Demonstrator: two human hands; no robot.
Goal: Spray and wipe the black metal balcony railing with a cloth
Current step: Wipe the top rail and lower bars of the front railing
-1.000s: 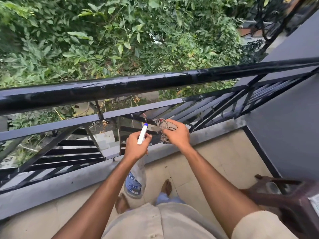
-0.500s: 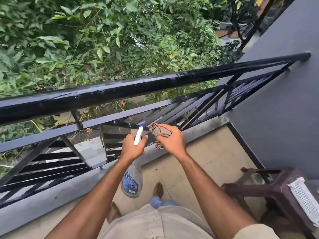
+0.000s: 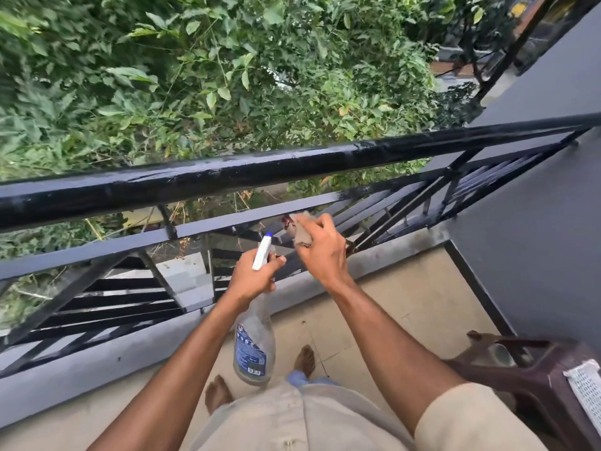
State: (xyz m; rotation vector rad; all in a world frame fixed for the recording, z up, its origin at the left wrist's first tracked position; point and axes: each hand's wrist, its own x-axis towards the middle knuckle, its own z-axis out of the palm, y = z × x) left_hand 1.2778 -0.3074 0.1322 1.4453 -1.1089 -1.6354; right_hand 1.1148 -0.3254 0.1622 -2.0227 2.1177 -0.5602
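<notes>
The black metal railing [image 3: 247,175] runs across the view, its thick top rail glossy, with a flat middle rail and slanted bars below. My left hand [image 3: 252,276] grips the neck of a clear spray bottle [image 3: 253,349] that has a white nozzle with a blue tip [image 3: 262,250] and a blue label; the bottle hangs down over the floor. My right hand [image 3: 322,247] holds a crumpled brownish cloth [image 3: 300,231] up close to the middle rail; whether the cloth touches the rail is unclear.
A grey wall [image 3: 533,229] closes the balcony on the right. A dark brown plastic stool [image 3: 540,369] stands at the lower right with a white mesh item [image 3: 585,388] on it. My bare feet stand on the beige tiled floor [image 3: 406,301]. Dense green foliage lies beyond the railing.
My right hand has lifted the cloth from the lower bars toward the middle rail. The view has shifted, so both hands sit further right in the frame. My left hand keeps hold of the bottle.
</notes>
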